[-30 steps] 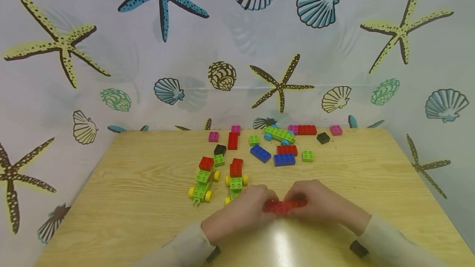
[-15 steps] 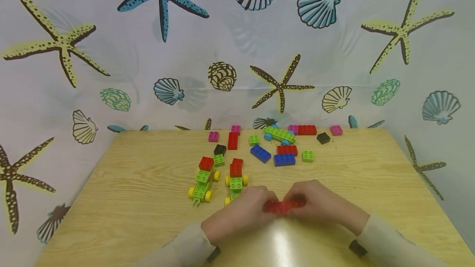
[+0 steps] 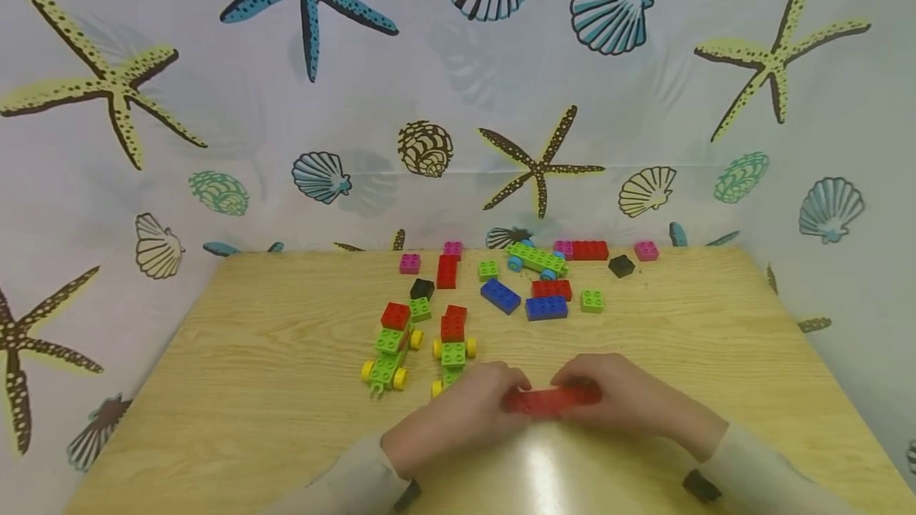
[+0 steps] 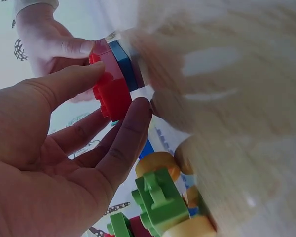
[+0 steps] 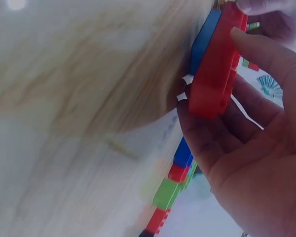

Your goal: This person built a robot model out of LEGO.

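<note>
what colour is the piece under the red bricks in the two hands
Blue: the piece under the red bricks shows best in the left wrist view.

The left arm and the right arm are extended forward and angled inward, each covered to near the wrist by a pale sleeve. The left hand and the right hand are held near each other, with their backs shown in the head view. In each hand, the thumb is set opposite the bent fingers, and a pinching grip is formed by them
</note>
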The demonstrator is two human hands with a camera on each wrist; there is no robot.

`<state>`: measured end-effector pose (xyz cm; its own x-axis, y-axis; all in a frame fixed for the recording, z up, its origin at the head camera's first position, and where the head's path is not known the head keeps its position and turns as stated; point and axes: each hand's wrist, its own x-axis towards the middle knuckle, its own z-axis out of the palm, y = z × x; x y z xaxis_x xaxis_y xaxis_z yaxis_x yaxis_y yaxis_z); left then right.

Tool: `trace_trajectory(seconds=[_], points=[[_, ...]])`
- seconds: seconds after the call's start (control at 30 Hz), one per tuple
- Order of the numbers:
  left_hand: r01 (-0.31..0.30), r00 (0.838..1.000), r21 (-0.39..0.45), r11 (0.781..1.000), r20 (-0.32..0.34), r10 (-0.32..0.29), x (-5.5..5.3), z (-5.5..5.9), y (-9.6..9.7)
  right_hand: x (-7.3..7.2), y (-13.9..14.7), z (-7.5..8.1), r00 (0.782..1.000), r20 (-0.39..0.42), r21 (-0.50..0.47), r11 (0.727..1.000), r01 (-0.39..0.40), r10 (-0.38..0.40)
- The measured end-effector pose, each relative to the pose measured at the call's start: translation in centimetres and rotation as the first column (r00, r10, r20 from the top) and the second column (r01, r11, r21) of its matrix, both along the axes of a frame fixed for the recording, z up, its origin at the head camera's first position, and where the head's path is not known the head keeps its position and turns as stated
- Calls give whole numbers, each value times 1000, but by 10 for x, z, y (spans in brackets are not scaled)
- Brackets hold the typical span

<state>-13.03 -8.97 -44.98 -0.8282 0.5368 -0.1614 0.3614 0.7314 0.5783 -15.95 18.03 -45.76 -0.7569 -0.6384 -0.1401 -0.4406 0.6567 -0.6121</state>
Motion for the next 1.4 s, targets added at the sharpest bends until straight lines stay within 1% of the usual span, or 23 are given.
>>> trace_trajectory(seconds=[0.1, 0.23, 0.43, 0.6, 0.73, 0.83, 0.9, 1.1, 1.3, 1.4], points=[[-26, 999, 10, 1000, 24, 26, 2, 0, -4, 0, 8, -2, 1000, -10, 5, 1000, 13, -13], [-58, 997, 25, 998, 54, 56, 4, 1, -10, 3, 18, -1, 999, -19, -16, 999, 28, -28], [-73, 996, 31, 997, 48, 71, 5, 1, -15, 5, 23, 1, 998, -54, -56, 998, 9, -12], [-57, 998, 45, 997, 12, 56, 5, -2, -15, 7, 22, 0, 999, -53, -71, 997, 10, -13], [-35, 999, 50, 998, -16, 36, 6, -4, -13, 9, 20, -2, 997, -71, -83, 997, 5, -11], [-28, 999, 42, 999, -15, 28, 6, -3, -11, 9, 18, -3, 996, -84, -85, 996, 3, -10], [-25, 1000, 36, 999, -8, 25, 5, -3, -11, 10, 17, -2, 997, -78, -83, 997, 3, -10], [-20, 1000, 29, 999, -2, 20, 5, -5, -11, 10, 13, 2, 999, -36, -71, 997, 0, -3], [-31, 999, 33, 999, -10, 31, 6, -6, -12, 9, 13, 1, 998, -54, -68, 998, 8, -12], [-44, 999, 30, 999, 1, 44, 8, -5, -13, 10, 15, -1, 998, -52, -66, 998, 24, -28]])
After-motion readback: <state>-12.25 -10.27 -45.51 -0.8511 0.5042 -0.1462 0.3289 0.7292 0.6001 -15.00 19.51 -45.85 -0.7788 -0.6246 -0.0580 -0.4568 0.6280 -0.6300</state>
